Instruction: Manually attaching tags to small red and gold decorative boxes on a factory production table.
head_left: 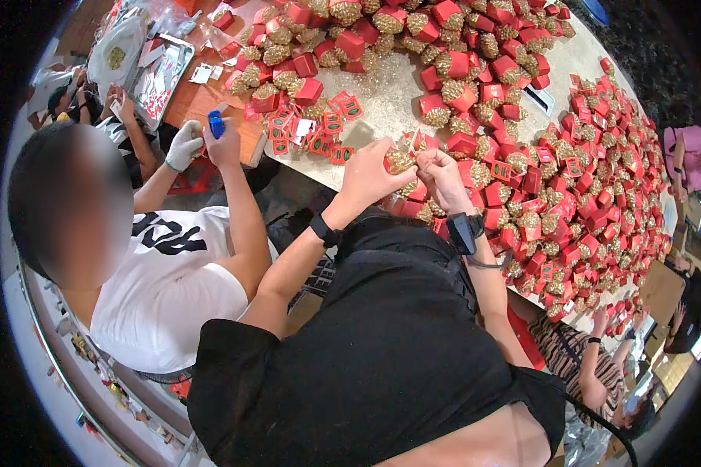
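At one o'clock, my left hand (368,174) grips a gold cone (399,163); my right hand (444,176) meets its edge, whether pinching I can't tell. Looks like fine fitting; the next move calls for steady fingertips

Item: white shirt (175,292), worn at left; large black lettering (181,247).
Item: loose red tags (332,122), pile on pale table (378,84); green patch and fine print, seemingly too small to read.
Item: at least 2 similar tags (501,169) among red-and-gold ornaments (596,222); print illegible.
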The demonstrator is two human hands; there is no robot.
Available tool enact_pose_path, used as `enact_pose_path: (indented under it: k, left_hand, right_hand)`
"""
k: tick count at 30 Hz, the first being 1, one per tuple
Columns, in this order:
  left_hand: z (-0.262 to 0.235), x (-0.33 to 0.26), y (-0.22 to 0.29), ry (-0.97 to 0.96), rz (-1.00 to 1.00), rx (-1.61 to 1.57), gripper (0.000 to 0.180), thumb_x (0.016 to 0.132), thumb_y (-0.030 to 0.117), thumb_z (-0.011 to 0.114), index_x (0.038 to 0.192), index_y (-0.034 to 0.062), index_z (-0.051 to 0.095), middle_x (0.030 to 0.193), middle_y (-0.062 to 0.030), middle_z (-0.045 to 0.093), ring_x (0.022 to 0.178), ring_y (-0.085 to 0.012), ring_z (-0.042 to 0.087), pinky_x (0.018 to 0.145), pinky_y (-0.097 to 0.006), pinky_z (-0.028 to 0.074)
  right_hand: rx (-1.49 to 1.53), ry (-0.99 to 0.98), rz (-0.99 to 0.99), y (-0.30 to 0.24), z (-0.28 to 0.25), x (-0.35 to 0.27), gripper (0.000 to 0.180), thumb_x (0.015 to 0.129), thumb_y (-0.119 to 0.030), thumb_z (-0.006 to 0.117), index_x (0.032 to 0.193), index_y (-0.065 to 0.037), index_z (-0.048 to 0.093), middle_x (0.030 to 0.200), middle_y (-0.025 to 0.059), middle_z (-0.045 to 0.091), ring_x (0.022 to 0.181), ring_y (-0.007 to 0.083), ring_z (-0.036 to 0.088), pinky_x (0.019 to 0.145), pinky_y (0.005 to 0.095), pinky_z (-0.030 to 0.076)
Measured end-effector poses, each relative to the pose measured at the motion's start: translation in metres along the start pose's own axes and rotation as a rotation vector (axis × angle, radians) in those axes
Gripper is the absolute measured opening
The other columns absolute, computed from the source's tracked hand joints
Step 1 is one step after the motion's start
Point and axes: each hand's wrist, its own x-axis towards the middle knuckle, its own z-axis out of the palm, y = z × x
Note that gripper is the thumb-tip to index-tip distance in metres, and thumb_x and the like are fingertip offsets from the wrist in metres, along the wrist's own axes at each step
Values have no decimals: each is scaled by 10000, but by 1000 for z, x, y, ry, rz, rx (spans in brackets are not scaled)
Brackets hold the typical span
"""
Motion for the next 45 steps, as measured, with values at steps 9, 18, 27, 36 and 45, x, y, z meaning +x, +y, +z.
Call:
enact_pose_path:
  k: [9,18,27,36,45]
  left_hand:
    - [9,-5,10,171,90,81,438,630,384,734,822,46,532,766,-122,579,703,-309,603,601,-388,471]
    - [15,0,12,331,164,7,472,582,341,771,833,47,501,781,-113,551,702,-305,585,594,-383,468]
    - [5,13,22,79,103,45,596,582,376,778,976,38,486,951,-138,568,835,-312,590,696,-380,475]
    - [-17,-8,-109,-280,-318,159,624,751,466,647,1026,-83,536,953,-240,600,870,-312,602,751,-383,468]
    - [78,-31,-192,-450,-519,25,628,669,482,702,877,-95,567,913,-267,608,799,-328,613,666,-406,476]
  right_hand:
    - [-223,-39,-184,-19,8,1,38,804,2,629,820,4,595,843,88,653,737,106,598,691,247,489]
    - [-85,-54,-83,-26,7,9,36,790,26,618,800,1,594,803,39,628,702,63,565,637,205,462]
    - [-306,143,-236,-37,13,-5,57,767,-27,668,738,-3,625,713,8,600,664,61,529,603,215,435]
    - [-1513,1527,-632,-122,-76,-175,287,805,-150,633,1041,-1,565,907,140,601,836,234,559,745,344,450]
    - [-1477,633,-355,-79,-41,-116,289,822,-142,580,1057,22,539,944,188,592,897,328,559,787,390,443]
